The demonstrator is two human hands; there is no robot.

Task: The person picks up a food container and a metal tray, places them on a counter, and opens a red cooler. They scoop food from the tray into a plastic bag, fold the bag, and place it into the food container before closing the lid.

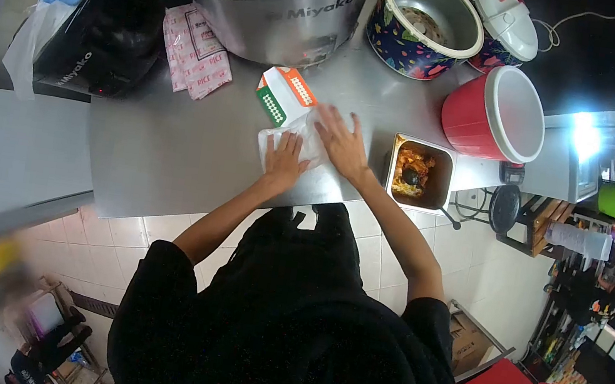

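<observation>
Both hands press flat on a white paper wrapper (306,141) lying on the steel counter (172,159). My left hand (284,159) rests on its near-left part, fingers spread. My right hand (342,142) lies on its right side, fingers apart. Just beyond the wrapper stands a small white carton (285,96) with orange and green dotted flaps. To the right of my right hand sits a steel tray (420,173) with orange food and a dark spoon in it.
A large Miyako rice cooker (278,2) stands at the back, a floral open cooker (423,25) and a red bucket with a white lid (493,111) to its right. Pink packets (196,49) and a black appliance (104,25) lie left. The counter edge runs near my body.
</observation>
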